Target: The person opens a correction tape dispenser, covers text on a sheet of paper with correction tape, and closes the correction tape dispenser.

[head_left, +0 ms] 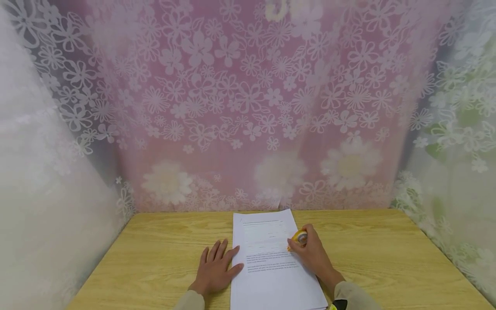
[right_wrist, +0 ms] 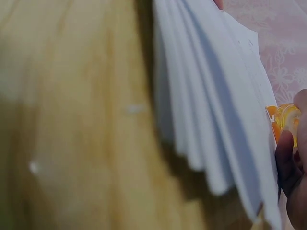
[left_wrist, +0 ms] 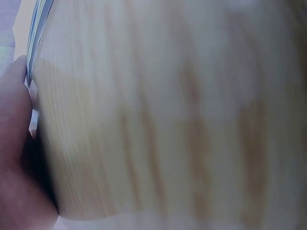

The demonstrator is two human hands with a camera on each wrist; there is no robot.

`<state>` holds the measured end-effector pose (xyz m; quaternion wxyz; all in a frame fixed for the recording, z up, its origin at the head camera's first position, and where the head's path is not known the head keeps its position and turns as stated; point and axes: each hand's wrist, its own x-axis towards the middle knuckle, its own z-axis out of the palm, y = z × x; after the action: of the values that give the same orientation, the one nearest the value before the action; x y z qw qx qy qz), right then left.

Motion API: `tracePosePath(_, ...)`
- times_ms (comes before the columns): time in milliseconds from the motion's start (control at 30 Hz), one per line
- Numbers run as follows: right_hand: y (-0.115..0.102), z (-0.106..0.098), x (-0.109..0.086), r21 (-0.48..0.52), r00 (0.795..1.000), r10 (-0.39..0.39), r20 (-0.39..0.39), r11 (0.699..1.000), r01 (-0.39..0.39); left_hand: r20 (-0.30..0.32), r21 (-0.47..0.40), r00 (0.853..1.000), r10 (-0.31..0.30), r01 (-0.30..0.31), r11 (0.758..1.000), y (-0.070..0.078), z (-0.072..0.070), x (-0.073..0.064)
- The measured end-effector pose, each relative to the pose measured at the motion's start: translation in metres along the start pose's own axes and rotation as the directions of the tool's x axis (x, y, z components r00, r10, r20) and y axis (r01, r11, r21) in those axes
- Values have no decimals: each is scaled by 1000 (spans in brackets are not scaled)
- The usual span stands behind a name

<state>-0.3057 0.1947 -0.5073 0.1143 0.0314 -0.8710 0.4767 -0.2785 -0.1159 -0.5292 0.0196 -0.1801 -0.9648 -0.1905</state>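
A stack of printed paper sheets (head_left: pixel 273 290) lies upright before me, its top page bearing several lines of text. My right hand (head_left: pixel 315 256) pinches an orange correction tape dispenser (head_left: pixel 300 236) between thumb and fingers, its tip at the page's right side, beside the printed lines. In the right wrist view the dispenser (right_wrist: pixel 288 120) shows an orange see-through body over the sheets' edge. My left hand (head_left: pixel 215 269) rests with fingers spread, mostly on the table, its thumb and index fingertip reaching over the stack's left edge. Pale gaps break up the text in the page's upper half.
The wood-grain table (head_left: pixel 166 232) spreads on both sides of the stack. A pink flower-patterned curtain (head_left: pixel 240 107) hangs behind its back edge, with whitish sheeting at the left and right. The stacked sheets' edges (right_wrist: pixel 211 158) fan apart in the right wrist view.
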Motion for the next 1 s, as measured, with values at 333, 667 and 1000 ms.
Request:
tracePosePath(333, 4, -1, -2, -20, 1000, 21, -11, 1000, -22, -1, -30, 1000, 14, -14, 999, 1, 0, -4)
tracePosePath(667, 6, 0, -4, -29, 998, 32, -50, 999, -33, -2, -55, 1000, 22, -22, 998, 5, -7, -6)
tracePosePath(1000, 5, -2, -1, -46, 996, 27, -89, 998, -31, -16, -31, 1000, 15, -15, 999, 6, -8, -3)
